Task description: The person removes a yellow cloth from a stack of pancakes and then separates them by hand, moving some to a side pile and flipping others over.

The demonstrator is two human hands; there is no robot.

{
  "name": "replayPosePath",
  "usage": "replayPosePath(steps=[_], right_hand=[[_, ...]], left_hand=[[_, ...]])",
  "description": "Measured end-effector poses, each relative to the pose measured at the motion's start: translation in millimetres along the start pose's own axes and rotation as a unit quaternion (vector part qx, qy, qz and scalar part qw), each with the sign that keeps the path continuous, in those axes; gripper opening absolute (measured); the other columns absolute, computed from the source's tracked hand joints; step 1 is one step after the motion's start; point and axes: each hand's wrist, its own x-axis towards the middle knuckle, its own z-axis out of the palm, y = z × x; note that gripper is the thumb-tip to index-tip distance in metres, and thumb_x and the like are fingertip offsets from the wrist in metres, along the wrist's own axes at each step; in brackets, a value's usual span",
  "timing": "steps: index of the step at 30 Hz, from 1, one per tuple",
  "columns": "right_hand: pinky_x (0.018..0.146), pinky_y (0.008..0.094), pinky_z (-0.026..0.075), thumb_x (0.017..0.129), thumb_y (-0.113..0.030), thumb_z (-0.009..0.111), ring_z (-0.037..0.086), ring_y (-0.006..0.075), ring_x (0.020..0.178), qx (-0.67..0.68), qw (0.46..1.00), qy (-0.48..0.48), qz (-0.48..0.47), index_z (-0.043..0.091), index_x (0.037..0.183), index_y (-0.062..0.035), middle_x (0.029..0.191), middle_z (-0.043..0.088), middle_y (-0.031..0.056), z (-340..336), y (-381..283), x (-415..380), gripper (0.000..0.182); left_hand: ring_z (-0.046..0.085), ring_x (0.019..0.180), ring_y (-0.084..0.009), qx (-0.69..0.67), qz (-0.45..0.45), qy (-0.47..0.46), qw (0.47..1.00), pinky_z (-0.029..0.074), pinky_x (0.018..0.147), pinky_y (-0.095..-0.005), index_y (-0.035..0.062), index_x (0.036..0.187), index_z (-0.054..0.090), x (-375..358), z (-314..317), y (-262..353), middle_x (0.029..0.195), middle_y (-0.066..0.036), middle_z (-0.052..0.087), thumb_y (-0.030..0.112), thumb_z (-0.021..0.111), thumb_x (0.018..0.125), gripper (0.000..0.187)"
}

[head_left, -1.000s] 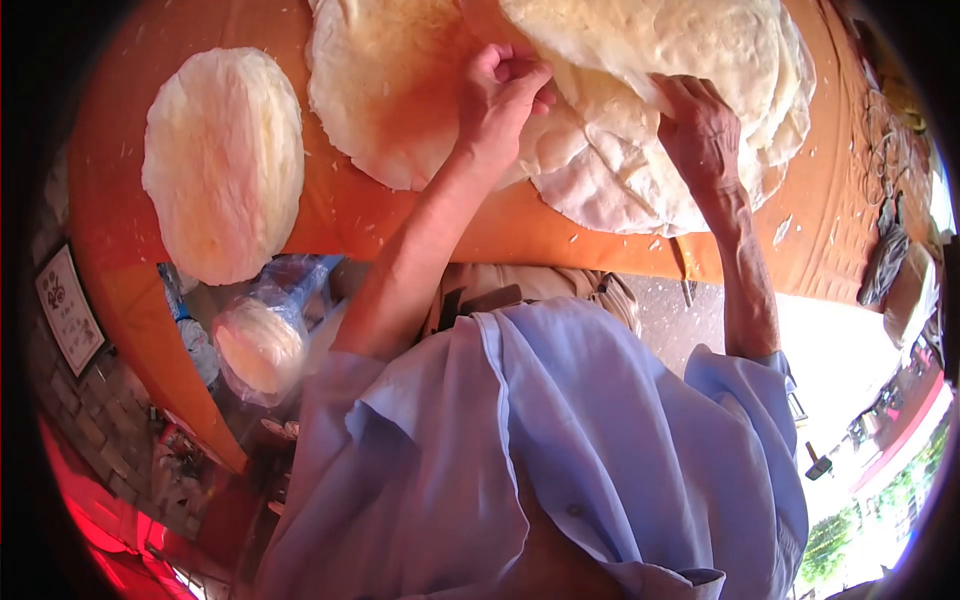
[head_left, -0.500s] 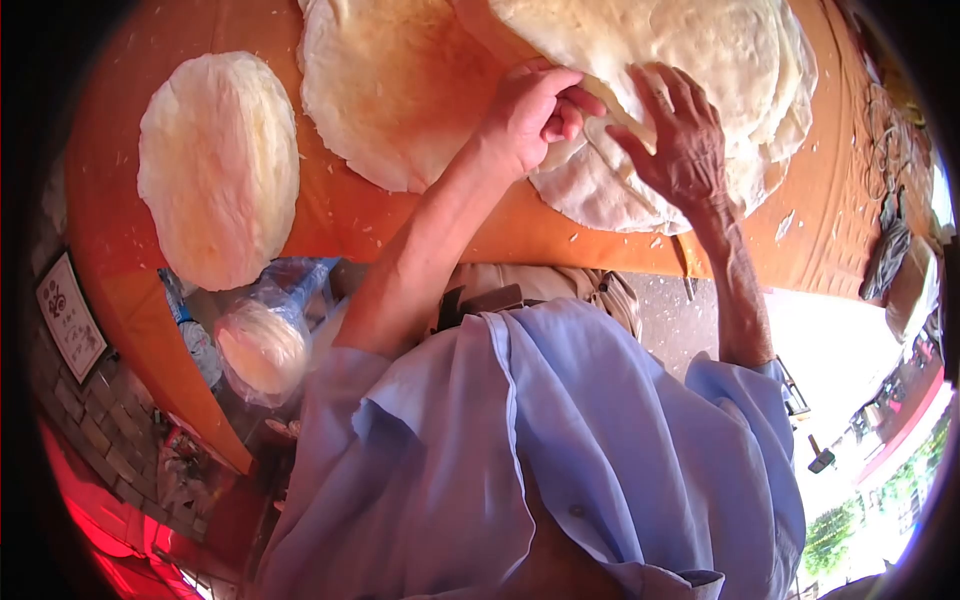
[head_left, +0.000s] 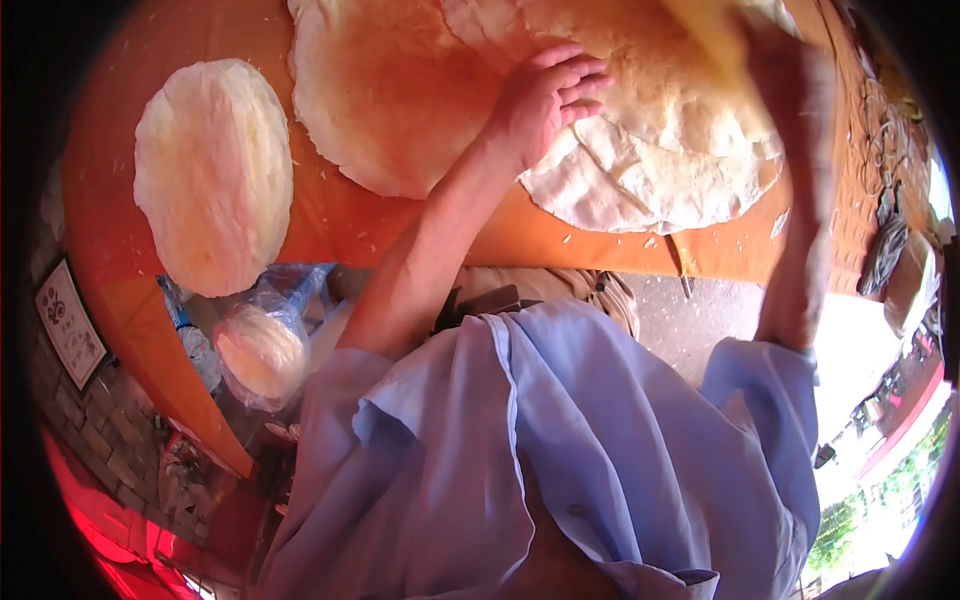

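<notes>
Large thin flatbreads [head_left: 400, 110] lie overlapping on the orange-covered table [head_left: 480, 235]. My left hand [head_left: 545, 105] is over the middle of them, its fingers loosely bent and apart, with nothing in it. Just right of its fingertips is a flatbread with a pale, wrinkled near edge [head_left: 640, 185]. My right hand [head_left: 785, 60] is at the far right of the breads, smeared by motion. Beside it a blurred, yellowish sheet of bread [head_left: 715, 40] shows, and I cannot tell whether the fingers grip it.
To the left stands a stack of oval flatbreads [head_left: 212, 180] at the table edge. Below it, more bread sits in a clear plastic bag [head_left: 262, 350]. A framed sign [head_left: 70, 322] leans at the far left. Dark and pale bags [head_left: 885, 250] are at the right.
My right hand has swept away from me and to the right, off the upper breads. My left hand has uncurled its fingers, and the upper breads at the right have shifted.
</notes>
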Motion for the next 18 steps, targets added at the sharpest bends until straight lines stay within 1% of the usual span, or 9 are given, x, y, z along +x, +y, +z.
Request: replayPosePath(steps=[1,3,4,6,9,11,12,15,18], right_hand=[[0.056,0.0384,0.051,0.095,-0.026,0.051,0.066,0.0296,0.066,-0.023,0.999,0.04,0.025,0.066,0.094,-0.0148,0.079,0.065,0.0138,-21.7,24.9,15.9,0.019],[0.058,0.0367,0.051,0.093,-0.024,0.052,0.066,0.029,0.069,0.026,0.989,0.145,0.019,0.067,0.098,-0.0172,0.082,0.066,0.0127,-90.3,24.6,17.6,0.017],[0.059,0.0359,0.052,0.093,-0.024,0.052,0.067,0.0286,0.07,0.052,0.982,0.18,0.003,0.067,0.1,-0.0184,0.084,0.066,0.0121,-116.0,18.2,13.5,0.017],[0.06,0.0342,0.052,0.092,-0.022,0.054,0.067,0.028,0.073,0.101,0.973,0.202,-0.037,0.067,0.103,-0.0209,0.087,0.067,0.011,-141.3,-2.0,-4.4,0.018],[0.063,0.0317,0.053,0.09,-0.02,0.055,0.067,0.027,0.077,0.113,0.988,0.092,-0.053,0.067,0.109,-0.0245,0.092,0.068,0.0093,-90.1,-36.5,-30.8,0.023],[0.074,0.0377,0.052,0.083,-0.007,0.051,0.064,0.0301,0.084,0.063,0.996,-0.019,-0.06,0.067,0.096,-0.0165,0.091,0.067,0.0104,-5.3,-52.4,-38.5,0.023],[0.06,0.0425,0.049,0.078,-0.009,0.054,0.062,0.0315,0.066,0.135,0.987,0.007,-0.083,0.062,0.082,-0.0108,0.076,0.065,0.0114,26.9,-59.3,-45.9,0.009],[0.066,0.0409,0.051,0.075,-0.009,0.058,0.063,0.0286,0.08,0.171,0.982,0.014,-0.075,0.065,0.086,-0.011,0.082,0.064,0.0083,30.7,-70.1,-61.8,0.014],[0.071,0.0368,0.051,0.075,-0.003,0.06,0.063,0.0275,0.081,0.184,0.981,0.001,-0.068,0.067,0.099,-0.0119,0.087,0.066,0.0072,30.2,-60.6,-69.2,0.026]], left_hand=[[0.048,0.124,-0.0347,0.004,-0.003,0.0,1.0,0.045,0.099,-0.0451,-0.0063,0.136,0.027,-0.4,-0.6,-0.4,0.133,-0.022,0.046,0.013,0.046,0.093,0.051],[0.048,0.125,-0.0347,0.015,-0.006,-0.001,1.0,0.045,0.099,-0.0433,-0.0067,0.136,0.029,2.0,-3.1,-1.2,0.132,-0.023,0.047,0.012,0.045,0.094,0.048],[0.054,0.118,-0.0337,0.021,0.007,0.017,1.0,0.048,0.096,-0.0414,-0.0072,0.133,0.033,1.3,-3.0,-4.3,0.125,-0.023,0.052,0.012,0.046,0.094,0.045],[0.058,0.111,-0.0321,0.069,-0.012,0.057,0.996,0.05,0.093,-0.0398,-0.0073,0.13,0.037,-10.0,-1.0,0.6,0.119,-0.021,0.056,0.011,0.048,0.094,0.042],[0.063,0.101,-0.0291,0.116,-0.022,0.135,0.984,0.054,0.086,-0.0372,-0.0065,0.123,0.045,-22.4,-9.4,-1.2,0.11,-0.018,0.061,0.009,0.052,0.093,0.035],[0.065,0.095,-0.0275,0.101,-0.027,0.157,0.982,0.056,0.082,-0.0358,-0.0052,0.118,0.049,-26.4,-12.0,-3.3,0.106,-0.016,0.063,0.008,0.054,0.091,0.03],[0.066,0.094,-0.027,0.073,-0.032,0.147,0.986,0.056,0.081,-0.0353,-0.0045,0.116,0.051,-25.9,-8.9,-2.3,0.106,-0.016,0.063,0.008,0.055,0.091,0.028],[0.067,0.087,-0.025,0.012,-0.032,0.133,0.991,0.057,0.075,-0.0327,-0.0015,0.104,0.057,-20.8,-3.8,-5.3,0.097,-0.013,0.065,0.009,0.058,0.089,0.018],[0.066,0.077,-0.0223,0.031,-0.038,0.13,0.99,0.056,0.066,-0.0302,-0.0019,0.1,0.056,-12.5,-0.2,-10.6,0.091,-0.012,0.064,0.011,0.06,0.088,0.019]])
